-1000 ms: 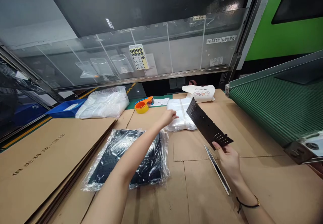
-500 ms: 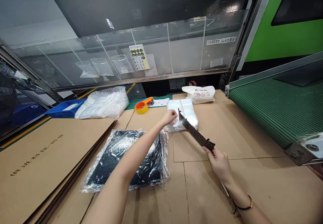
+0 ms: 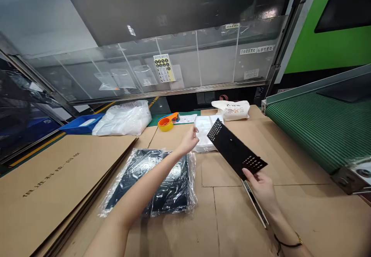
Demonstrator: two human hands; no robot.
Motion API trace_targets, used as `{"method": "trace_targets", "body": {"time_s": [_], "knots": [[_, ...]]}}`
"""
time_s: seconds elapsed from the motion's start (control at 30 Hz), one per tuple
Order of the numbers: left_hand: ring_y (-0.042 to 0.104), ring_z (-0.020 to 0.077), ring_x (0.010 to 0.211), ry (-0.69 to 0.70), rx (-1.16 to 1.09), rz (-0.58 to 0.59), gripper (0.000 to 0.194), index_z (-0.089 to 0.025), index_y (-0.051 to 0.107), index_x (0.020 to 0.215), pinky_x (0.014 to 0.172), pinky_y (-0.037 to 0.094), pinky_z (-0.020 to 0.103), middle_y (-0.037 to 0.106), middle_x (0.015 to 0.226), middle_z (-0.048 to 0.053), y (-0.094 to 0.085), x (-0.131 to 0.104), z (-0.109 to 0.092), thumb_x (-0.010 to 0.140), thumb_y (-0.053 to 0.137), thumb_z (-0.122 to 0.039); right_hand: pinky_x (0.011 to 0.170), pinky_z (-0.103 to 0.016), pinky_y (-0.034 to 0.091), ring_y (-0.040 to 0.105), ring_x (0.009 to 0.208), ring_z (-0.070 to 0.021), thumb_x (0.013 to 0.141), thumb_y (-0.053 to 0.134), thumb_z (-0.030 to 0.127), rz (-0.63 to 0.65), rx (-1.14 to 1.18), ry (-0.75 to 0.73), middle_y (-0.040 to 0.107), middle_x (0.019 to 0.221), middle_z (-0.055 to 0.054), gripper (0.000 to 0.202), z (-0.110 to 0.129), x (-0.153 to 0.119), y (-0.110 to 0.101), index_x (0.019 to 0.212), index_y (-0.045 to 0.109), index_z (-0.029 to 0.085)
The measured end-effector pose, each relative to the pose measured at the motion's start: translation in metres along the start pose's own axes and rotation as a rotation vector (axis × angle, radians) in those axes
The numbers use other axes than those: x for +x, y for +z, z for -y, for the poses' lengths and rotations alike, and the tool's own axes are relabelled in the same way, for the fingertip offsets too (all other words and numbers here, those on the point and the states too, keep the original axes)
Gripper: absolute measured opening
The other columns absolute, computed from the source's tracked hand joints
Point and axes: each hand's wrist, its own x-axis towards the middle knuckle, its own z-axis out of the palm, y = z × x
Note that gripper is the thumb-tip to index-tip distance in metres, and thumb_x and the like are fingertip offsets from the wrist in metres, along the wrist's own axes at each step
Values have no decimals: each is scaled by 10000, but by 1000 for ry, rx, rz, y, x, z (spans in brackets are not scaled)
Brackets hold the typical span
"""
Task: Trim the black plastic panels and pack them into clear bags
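The right hand [image 3: 262, 187] pinches the black panel [image 3: 233, 147] toward the desk's [image 3: 304, 218] right edge. Panel likely light, stiff: hold by its edges. Left hand [image 3: 189, 139] curled; grip indeterminable.

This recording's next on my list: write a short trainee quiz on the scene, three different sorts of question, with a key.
1. Multiple choice. Which holds the black perforated panel?
a) the left hand
b) the right hand
c) neither hand

2. True or false? In the picture, the orange tape dispenser lies to the left of the white printed pouch.

3. Fill in the colour. The ribbed conveyor belt at the picture's right side is ____.

Key: 1 b; 2 true; 3 green.
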Motion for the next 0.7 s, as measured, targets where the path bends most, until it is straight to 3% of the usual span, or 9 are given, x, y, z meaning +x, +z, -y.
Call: {"method": "trace_targets", "body": {"time_s": [0.1, 0.23, 0.3, 0.4, 0.47, 0.57, 0.63, 0.7], "knots": [[419, 113, 574, -2, 69, 44, 62, -167, 562, 814, 571, 348, 228, 435, 599, -63, -6, -15, 0, 771, 574, -210, 533, -290, 508, 601, 576, -211, 585, 761, 709, 80, 231, 176, 641, 633, -82, 581, 7, -16, -4, 655, 659, 141], [410, 118, 483, -16, 113, 230, 352, -117, 695, 814, 521, 333, 239, 398, 483, -56, -7, -26, -5, 879, 484, -391, 530, -228, 537, 632, 604, -174, 430, 952, 401, 164, 729, 728, 679, 693, -41, 433, 11, -54, -5, 705, 712, 169], [356, 116, 399, -18, 127, 324, 489, -93, 727, 951, 462, 303, 238, 311, 412, -72, -7, -29, -9, 926, 389, -446, 486, -177, 517, 620, 587, -137, 409, 967, 302, 105, 845, 862, 686, 712, -13, 405, 9, -70, -5, 716, 731, 183], [377, 119, 364, 16, 156, 426, 550, -92, 687, 1143, 421, 313, 224, 320, 403, -72, -6, -34, -15, 960, 302, -439, 374, -128, 442, 563, 506, -89, 436, 964, 268, 34, 913, 888, 682, 710, 20, 394, 7, -80, -3, 752, 744, 188], [446, 120, 400, 68, 204, 441, 511, -124, 691, 1139, 440, 350, 210, 376, 446, -59, -5, -38, -17, 965, 310, -416, 412, -109, 472, 598, 562, -94, 416, 971, 275, -27, 919, 856, 694, 743, 15, 417, 6, -81, 0, 750, 741, 181], [543, 138, 480, 164, 349, 364, 428, -152, 730, 972, 507, 404, 219, 477, 517, -27, -1, -47, -18, 966, 367, -380, 580, -123, 551, 658, 713, -125, 369, 980, 315, -163, 906, 791, 715, 833, 3, 505, 5, -84, 9, 798, 743, 193], [618, 176, 603, 230, 482, 270, 358, -146, 724, 906, 596, 446, 250, 597, 624, 29, 3, -54, -18, 959, 409, -308, 553, -133, 546, 646, 674, -119, 385, 973, 350, -228, 869, 728, 715, 840, 16, 510, 3, -89, 17, 815, 735, 212], [655, 216, 718, 291, 618, 185, 289, -134, 708, 998, 669, 471, 288, 676, 742, 94, 9, -62, -18, 939, 438, -219, 487, -147, 517, 615, 608, -115, 425, 962, 367, -198, 815, 676, 706, 800, 17, 460, 3, -96, 25, 783, 721, 208]]}}
